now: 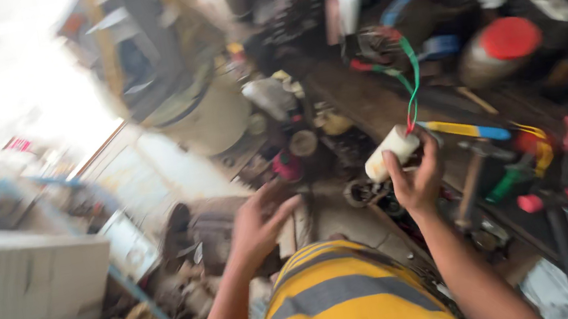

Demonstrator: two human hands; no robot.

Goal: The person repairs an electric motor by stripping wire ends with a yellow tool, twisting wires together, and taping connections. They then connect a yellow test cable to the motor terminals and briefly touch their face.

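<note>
Bottom centre of frame: yellow-and-grey striped shirt (pixel 344 308), both forearms reaching up from it.

Right hand (pixel 418 180), centre-right, is closed round a white cylinder (pixel 392 153), prob. a capacitor; thumb & fingers wrap its lower end and it sits tilted, lifted clear of the bench. Red and green wires (pixel 411 84) run from its upper end up toward a dark motor-like part (pixel 376 44) in the upper middle. So the cylinder looks still wired to that part.

Left hand (pixel 256 223), just left of centre, is spread wide w/ fingers apart, holding nothing. It hovers over a pale slab-like piece (pixel 295 231) and may brush it; blur makes contact impossible to tell.

Right of the right hand: a hammer (pixel 471 180) lying on the bench, a yellow-and-blue strip (pixel 463 130), red-handled pliers (pixel 553 200) near the right edge.

Farther up: a round can w/ red lid (pixel 503 44) at upper right, a cream bucket-like drum (pixel 207 118) upper centre-left, clutter all over. Far left is bright, washed out.

Progress, as a judgement: cylinder is picked up & in hand, wires not detached; no tool in either hand, so any cutting, disconnecting or fitting seems not yet done. Heavy motion blur; fine detail unreadable.
</note>
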